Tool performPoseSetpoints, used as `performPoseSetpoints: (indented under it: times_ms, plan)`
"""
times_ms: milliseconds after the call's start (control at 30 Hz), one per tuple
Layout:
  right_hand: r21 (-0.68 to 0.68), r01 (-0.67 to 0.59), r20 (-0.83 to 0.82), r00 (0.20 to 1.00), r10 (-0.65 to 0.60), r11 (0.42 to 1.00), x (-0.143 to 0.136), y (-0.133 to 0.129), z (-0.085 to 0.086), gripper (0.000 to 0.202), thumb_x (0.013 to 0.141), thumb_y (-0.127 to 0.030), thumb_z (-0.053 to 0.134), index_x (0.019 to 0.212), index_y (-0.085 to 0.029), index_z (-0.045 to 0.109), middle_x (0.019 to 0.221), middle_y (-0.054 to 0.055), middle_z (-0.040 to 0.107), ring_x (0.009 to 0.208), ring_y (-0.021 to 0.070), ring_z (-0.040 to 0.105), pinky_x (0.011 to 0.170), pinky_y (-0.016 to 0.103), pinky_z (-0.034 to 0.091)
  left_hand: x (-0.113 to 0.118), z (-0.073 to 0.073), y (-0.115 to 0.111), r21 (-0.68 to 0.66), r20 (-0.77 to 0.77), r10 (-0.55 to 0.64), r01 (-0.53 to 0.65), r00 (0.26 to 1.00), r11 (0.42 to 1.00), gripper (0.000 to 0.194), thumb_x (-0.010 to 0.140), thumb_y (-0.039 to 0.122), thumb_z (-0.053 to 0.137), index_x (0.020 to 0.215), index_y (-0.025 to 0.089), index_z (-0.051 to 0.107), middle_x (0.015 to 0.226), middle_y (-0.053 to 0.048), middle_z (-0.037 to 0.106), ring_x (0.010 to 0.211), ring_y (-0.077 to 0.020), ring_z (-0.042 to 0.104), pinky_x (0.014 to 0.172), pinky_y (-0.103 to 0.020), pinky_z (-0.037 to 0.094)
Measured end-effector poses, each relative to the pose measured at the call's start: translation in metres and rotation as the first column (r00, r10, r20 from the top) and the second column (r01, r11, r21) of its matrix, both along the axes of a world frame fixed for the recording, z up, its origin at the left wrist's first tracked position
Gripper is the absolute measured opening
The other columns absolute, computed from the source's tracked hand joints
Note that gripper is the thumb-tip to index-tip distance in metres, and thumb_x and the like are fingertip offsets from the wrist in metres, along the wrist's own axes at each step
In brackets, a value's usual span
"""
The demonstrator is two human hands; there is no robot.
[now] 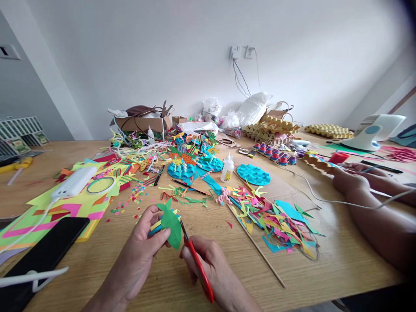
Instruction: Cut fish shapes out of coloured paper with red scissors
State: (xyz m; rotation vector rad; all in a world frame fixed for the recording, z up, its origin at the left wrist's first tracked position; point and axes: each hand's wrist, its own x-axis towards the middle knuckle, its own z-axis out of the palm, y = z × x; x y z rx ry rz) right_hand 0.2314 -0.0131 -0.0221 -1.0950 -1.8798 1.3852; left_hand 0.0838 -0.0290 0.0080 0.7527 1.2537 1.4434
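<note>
Between its thumb and fingers my left hand (147, 240) grips a green paper fish (172, 225), held upright above the wooden table. Strips of yellow and blue paper (155, 226) show behind the fish in the same grip. My right hand (209, 264) is closed around red-handled scissors (199, 268). Their dark blades point up and touch or nearly touch the right edge of the fish; whether they are cutting it I cannot tell. A heap of coloured paper scraps (279, 221) lies to the right, and a thin wooden stick (256, 247) lies beside my right hand.
A glue bottle (227, 168) stands mid-table near blue-painted egg-carton pieces (253, 174). At left lie coloured paper sheets (29, 216), a white power bank (74, 182) and a black phone (48, 242). Another person's hand (351, 178) holds an egg-carton strip (320, 164) at right, near a white cable (308, 186).
</note>
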Motion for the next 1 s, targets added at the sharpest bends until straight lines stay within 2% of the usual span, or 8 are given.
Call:
performPoseSetpoints:
  times_ms: [400,600,867,1000]
  plan:
    - [0.013,-0.002,-0.045,0.999,0.002,1.000,0.0001,0.0030,-0.0009,0.039,0.084,-0.044,0.044,0.056,-0.017,0.040,0.051,-0.005,0.034,0.048,0.0080,0.033,0.044,0.020,0.023,0.0009,-0.0049,-0.0010,-0.003,-0.041,-0.072,0.071,0.997,0.997,0.036,0.066,0.022,0.065,0.100,0.025,0.054,0.098,-0.001,0.060,0.088,-0.0170,0.053,0.072,-0.025,0.043]
    - [0.008,0.015,-0.058,0.998,-0.015,1.000,0.0002,0.0039,-0.0061,0.035,0.084,-0.037,0.046,0.056,-0.018,0.039,0.051,-0.006,0.031,0.048,0.0071,0.030,0.043,0.020,0.021,0.0015,-0.0026,-0.0007,-0.020,-0.041,-0.049,0.049,0.998,0.999,0.037,0.065,0.022,0.066,0.100,0.025,0.056,0.098,-0.001,0.060,0.089,-0.0172,0.054,0.073,-0.025,0.044]
    - [0.029,0.036,-0.040,0.999,-0.035,0.999,0.0005,0.0029,-0.0050,0.034,0.082,-0.032,0.047,0.053,-0.018,0.035,0.052,-0.006,0.025,0.049,0.0069,0.025,0.042,0.020,0.018,-0.0011,-0.0035,-0.0009,-0.021,-0.041,-0.080,0.079,0.996,0.997,0.034,0.063,0.023,0.067,0.095,0.026,0.058,0.091,-0.001,0.061,0.075,-0.0161,0.056,0.061,-0.024,0.045]
    - [0.067,0.039,-0.030,0.999,-0.037,0.997,0.0011,0.0037,-0.0071,0.035,0.081,-0.032,0.047,0.052,-0.018,0.033,0.053,-0.006,0.024,0.049,0.0067,0.023,0.042,0.020,0.017,-0.0016,-0.0022,-0.0016,-0.041,-0.039,-0.057,0.055,0.998,0.998,0.035,0.061,0.022,0.067,0.094,0.026,0.059,0.095,-0.002,0.061,0.075,-0.0163,0.056,0.060,-0.024,0.045]
